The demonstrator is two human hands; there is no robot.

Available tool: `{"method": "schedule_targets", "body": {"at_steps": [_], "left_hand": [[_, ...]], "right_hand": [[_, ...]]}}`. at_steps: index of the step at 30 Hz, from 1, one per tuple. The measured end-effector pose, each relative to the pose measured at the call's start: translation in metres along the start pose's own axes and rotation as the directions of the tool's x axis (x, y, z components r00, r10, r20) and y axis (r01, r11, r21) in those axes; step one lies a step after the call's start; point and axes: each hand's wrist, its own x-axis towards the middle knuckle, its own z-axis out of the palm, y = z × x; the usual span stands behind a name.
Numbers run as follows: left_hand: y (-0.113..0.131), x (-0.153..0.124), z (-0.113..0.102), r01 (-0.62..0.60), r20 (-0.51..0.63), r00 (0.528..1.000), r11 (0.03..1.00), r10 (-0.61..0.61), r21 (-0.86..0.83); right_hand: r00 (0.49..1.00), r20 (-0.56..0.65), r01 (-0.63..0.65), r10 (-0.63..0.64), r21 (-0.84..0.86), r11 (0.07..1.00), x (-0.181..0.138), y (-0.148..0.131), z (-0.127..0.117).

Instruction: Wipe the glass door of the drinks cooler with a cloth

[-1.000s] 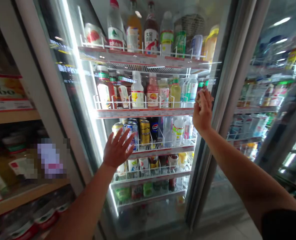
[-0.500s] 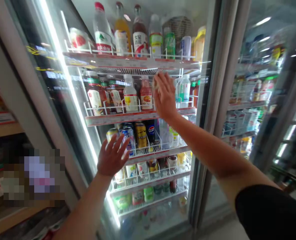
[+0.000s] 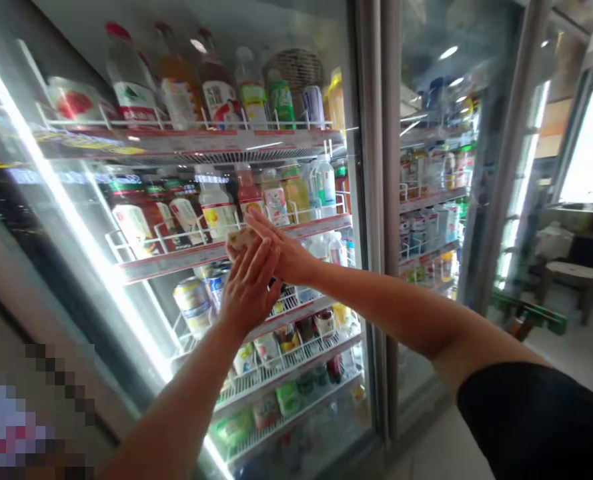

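A crumpled, pale brownish cloth (image 3: 238,243) is against the glass door (image 3: 326,393) of a lit drinks fridge. My right hand (image 3: 285,253) presses on it, fingers laid over its right side. My left hand (image 3: 249,288) lies just below, its fingers stretched out and overlapping the right hand's fingers and the cloth's lower edge. Part of the cloth is hidden under both hands. Behind the glass, near the fingertips, are a red-pink juice bottle (image 3: 247,187) and a white bottle with a yellow label (image 3: 217,207).
Wire shelves behind the glass carry bottles, cans (image 3: 193,303) and cups. A metal door frame (image 3: 376,200) runs upright to the right, with a second fridge section (image 3: 433,200) beyond it. A stool (image 3: 573,270) stands on the floor at the far right.
My right hand has moved down and left across the glass with the cloth. My left hand has come up to meet it. The view has turned right.
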Motion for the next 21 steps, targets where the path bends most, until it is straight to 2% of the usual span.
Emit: {"method": "schedule_targets", "body": {"at_steps": [3, 7, 10, 13, 16, 18, 19, 21], "left_hand": [[-0.004, 0.023, 0.012, -0.043, 0.083, 0.996, 0.998, 0.039, 0.048], [-0.014, 0.016, 0.012, -0.106, 0.102, 0.991, 0.983, 0.091, 0.150], [-0.028, 0.022, 0.006, -0.151, 0.110, 0.985, 0.971, 0.132, 0.187], [-0.050, 0.054, -0.005, -0.138, 0.105, 0.987, 0.973, 0.120, 0.185], [-0.064, 0.089, -0.011, 0.061, -0.016, 0.998, 0.976, -0.059, 0.211], [-0.059, 0.101, -0.005, 0.193, -0.091, 0.980, 0.963, -0.178, 0.187], [-0.053, 0.102, 0.001, 0.210, -0.093, 0.976, 0.963, -0.197, 0.167], [-0.039, 0.098, 0.015, 0.124, -0.006, 0.992, 0.983, -0.124, 0.135]], "right_hand": [[0.997, -0.060, -0.045, 0.038, -0.117, 0.992, -0.020, 0.033, -0.016], [0.989, -0.105, -0.135, 0.101, -0.393, 0.910, -0.069, 0.090, -0.045], [0.987, -0.073, -0.159, 0.142, -0.496, 0.853, -0.101, 0.119, -0.048], [0.981, -0.134, -0.189, 0.138, -0.535, 0.823, -0.114, 0.128, -0.037], [0.979, -0.191, -0.171, 0.076, -0.547, 0.819, -0.115, 0.127, -0.028], [0.977, -0.208, -0.162, 0.054, -0.550, 0.820, -0.115, 0.126, -0.027], [0.976, -0.209, -0.163, 0.055, -0.549, 0.819, -0.115, 0.126, -0.027], [0.975, -0.210, -0.177, 0.071, -0.545, 0.819, -0.115, 0.125, -0.028]]}}
